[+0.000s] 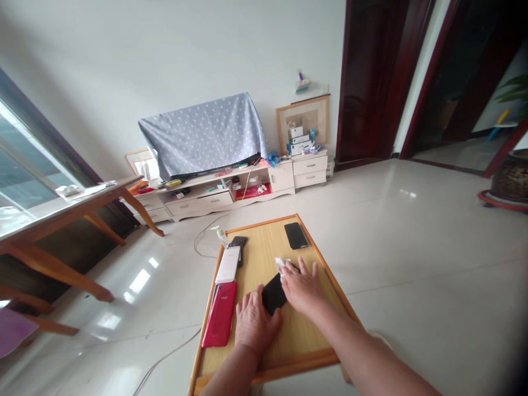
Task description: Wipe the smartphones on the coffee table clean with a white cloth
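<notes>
Head view, item list. Low wooden table (264, 224) with orange-brown rim, lower centre of the frame, standing on a glossy tile floor (412, 231).

Item 1: black smartphone (274, 294), lying on the table near the lower centre, between both hands and touched by each.
Item 2: left hand (256, 324), palm down, fingers together, its grip flat across the phone's lower left edge and not visibly clamped.
Item 3: right hand (301, 287), fingers spread over the phone's upper end; whether this grip is clamped on anything, cannot tell.
Item 4: white cloth (281, 265), bunched under the right hand's index finger, against the phone.

Along the table's left rim: red smartphone (220, 314), just beside the left hand; white smartphone (227, 264), end to end with it; dark phone (239, 242), partly under the white one. Far edge: black smartphone (296, 235), alone, upper right of the table. Upper left of the table: pump bottle (220, 235).

Background, upper centre: low white cabinet (198, 203), beneath a polka-dot blue cloth (202, 135).
</notes>
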A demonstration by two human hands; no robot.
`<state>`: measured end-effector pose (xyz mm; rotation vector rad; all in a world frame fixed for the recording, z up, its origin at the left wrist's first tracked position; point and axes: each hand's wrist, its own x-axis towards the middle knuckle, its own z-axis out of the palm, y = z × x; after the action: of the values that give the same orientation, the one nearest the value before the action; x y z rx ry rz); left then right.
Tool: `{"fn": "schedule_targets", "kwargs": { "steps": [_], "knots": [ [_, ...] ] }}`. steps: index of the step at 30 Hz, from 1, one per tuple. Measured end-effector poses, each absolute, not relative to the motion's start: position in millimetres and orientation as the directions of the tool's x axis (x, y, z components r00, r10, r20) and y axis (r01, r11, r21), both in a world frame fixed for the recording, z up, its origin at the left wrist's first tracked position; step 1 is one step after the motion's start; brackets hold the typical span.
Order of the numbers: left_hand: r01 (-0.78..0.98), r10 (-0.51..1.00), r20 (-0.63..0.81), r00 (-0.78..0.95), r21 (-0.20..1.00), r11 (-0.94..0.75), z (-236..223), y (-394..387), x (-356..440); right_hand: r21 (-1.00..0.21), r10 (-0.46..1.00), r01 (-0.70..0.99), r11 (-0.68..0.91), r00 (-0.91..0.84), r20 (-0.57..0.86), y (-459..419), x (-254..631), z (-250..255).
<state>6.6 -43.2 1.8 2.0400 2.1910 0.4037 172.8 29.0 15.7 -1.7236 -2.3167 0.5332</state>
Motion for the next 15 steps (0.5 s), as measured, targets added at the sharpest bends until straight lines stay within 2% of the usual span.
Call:
{"fn": "schedule_targets", "kwargs": {
  "steps": [3, 8, 10, 15],
  "knots": [
    [0.959, 0.992, 0.104, -0.076, 0.279, 0.044, 2.1, -43.2, 6.0, -0.386, 0.965, 0.899, 0.204, -0.251, -0.075, 35.0, 179.6, 17.0],
    [0.957, 0.992, 0.107, -0.062, 0.289, 0.029, 1.6, -43.1, 4.8, -0.445, 0.871, 0.787, 0.428, -0.49, -0.03, 3.7, 162.1, 12.9],
    [0.957, 0.991, 0.116, -0.064, 0.288, 0.028, 1.4, -43.3, 5.7, -0.451, 0.856, 0.768, 0.455, -0.517, -0.017, 0.0, 162.5, 12.5],
    [0.959, 0.99, 0.132, -0.057, 0.284, 0.018, 0.4, -43.3, 7.4, -0.382, 0.951, 0.891, 0.247, -0.297, -0.079, 27.1, 191.3, 15.9]
  ]
}}
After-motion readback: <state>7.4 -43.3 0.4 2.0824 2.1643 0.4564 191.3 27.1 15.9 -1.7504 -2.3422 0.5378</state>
